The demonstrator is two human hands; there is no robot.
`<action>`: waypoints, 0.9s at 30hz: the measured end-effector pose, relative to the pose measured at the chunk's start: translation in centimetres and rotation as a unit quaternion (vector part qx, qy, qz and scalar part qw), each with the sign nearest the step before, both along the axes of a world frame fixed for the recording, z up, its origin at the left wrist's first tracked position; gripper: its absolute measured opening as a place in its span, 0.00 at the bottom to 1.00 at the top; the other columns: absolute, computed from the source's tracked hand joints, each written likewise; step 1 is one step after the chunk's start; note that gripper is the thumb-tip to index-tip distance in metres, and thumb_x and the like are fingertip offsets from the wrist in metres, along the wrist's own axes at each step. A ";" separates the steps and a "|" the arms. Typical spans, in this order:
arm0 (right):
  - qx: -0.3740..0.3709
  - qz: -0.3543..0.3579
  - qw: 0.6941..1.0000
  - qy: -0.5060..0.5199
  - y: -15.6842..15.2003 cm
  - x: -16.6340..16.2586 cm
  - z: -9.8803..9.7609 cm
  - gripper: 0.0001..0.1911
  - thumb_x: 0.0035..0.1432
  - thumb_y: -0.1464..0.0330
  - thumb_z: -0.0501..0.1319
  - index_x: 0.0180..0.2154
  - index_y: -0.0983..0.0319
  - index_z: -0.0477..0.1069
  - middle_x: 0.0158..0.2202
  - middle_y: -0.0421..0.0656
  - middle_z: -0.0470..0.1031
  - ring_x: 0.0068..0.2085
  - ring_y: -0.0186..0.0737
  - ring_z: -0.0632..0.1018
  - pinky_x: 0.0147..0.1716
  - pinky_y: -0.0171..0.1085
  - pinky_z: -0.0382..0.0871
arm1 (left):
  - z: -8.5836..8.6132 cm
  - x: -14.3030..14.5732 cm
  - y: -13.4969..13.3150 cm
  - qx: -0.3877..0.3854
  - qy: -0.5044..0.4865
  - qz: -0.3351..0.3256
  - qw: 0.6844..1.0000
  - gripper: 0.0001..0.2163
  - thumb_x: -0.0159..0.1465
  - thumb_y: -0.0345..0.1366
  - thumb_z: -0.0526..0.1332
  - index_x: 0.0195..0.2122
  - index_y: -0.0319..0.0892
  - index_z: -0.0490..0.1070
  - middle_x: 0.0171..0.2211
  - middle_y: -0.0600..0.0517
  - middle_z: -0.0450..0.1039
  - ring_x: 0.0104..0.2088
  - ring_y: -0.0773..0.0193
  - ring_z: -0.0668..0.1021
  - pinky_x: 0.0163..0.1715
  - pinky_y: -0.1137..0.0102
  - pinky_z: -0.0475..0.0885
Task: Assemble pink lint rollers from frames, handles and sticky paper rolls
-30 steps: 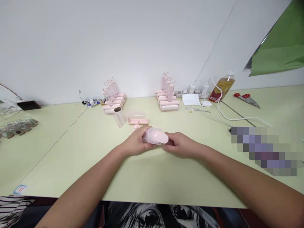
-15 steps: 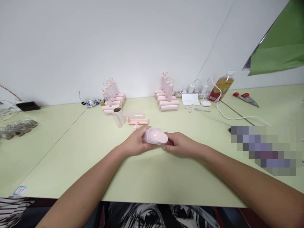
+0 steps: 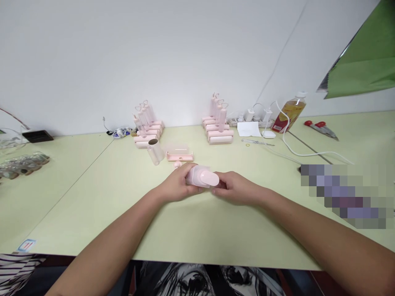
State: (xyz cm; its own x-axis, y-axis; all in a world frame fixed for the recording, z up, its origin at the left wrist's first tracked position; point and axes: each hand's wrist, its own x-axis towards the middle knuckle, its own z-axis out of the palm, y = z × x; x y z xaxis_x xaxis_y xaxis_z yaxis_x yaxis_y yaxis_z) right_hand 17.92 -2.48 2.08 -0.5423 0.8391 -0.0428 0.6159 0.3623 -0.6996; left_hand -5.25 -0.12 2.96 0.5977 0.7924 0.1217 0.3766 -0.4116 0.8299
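Angled inward over the surface [image 3: 197,230] with both forearms [image 3: 132,226]; gripping one pale pink piece [image 3: 200,176] at centre with the fingers of the left hand [image 3: 178,183]; curled just beside it with those of the right hand [image 3: 236,188], grip impossible to tell; beyond, one tray [image 3: 180,158], one hollow roll [image 3: 157,150], two rows of pink rollers [image 3: 220,135], one bottle [image 3: 290,114].

Piece [image 3: 202,176] in left hand [image 3: 174,185] is pale pink, table [image 3: 200,230] below pale green. Bottle [image 3: 290,113] beyond right hand [image 3: 237,189] is red and yellow.
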 end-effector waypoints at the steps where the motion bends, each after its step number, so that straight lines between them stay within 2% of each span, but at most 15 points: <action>1: 0.001 -0.001 1.000 0.000 0.0 0.0 0.0 0.04 0.55 0.68 0.56 0.35 0.59 0.66 0.27 0.36 0.66 0.27 0.34 0.66 0.27 0.33 0.57 | 0.0 0.0 0.0 0.001 0.000 0.001 1.000 0.24 0.53 0.48 0.69 0.47 0.45 0.67 0.45 0.49 0.71 0.44 0.56 0.75 0.39 0.64 0.71; 27: 0.001 0.000 1.000 0.003 0.0 0.0 0.0 0.05 0.55 0.68 0.56 0.36 0.59 0.66 0.27 0.37 0.66 0.28 0.35 0.67 0.27 0.33 0.58 | -0.1 -0.1 0.1 -0.005 0.001 -0.007 1.000 0.24 0.54 0.47 0.68 0.48 0.45 0.66 0.46 0.49 0.71 0.45 0.56 0.74 0.40 0.64 0.71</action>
